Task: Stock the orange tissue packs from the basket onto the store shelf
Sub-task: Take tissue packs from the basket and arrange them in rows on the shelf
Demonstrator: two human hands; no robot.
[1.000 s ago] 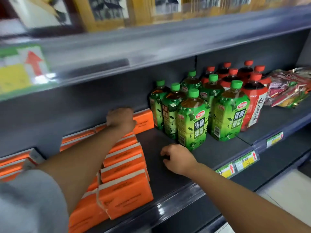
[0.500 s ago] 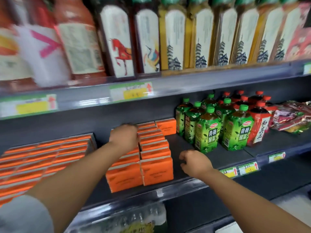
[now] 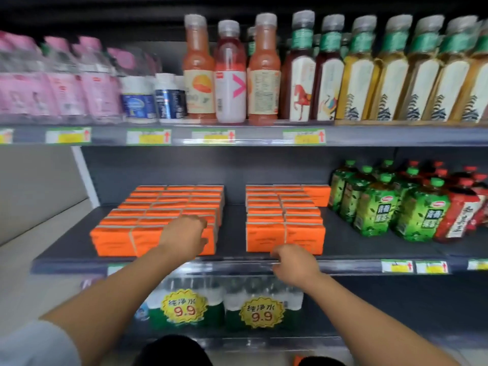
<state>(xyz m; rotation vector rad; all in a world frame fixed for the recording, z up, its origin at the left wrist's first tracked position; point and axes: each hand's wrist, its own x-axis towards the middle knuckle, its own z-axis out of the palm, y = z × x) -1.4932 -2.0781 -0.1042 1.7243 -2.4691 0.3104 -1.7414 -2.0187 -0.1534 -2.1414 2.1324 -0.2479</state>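
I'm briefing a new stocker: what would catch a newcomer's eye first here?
Two bright blocks of orange tissue packs sit on the middle shelf, a gap between them. The left hand is at the left block's front, the right hand at the shelf's edge below the right block.

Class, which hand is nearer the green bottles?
Right. The right hand is at the shelf edge, left of the green bottles; the left hand is farther left, at the orange packs.
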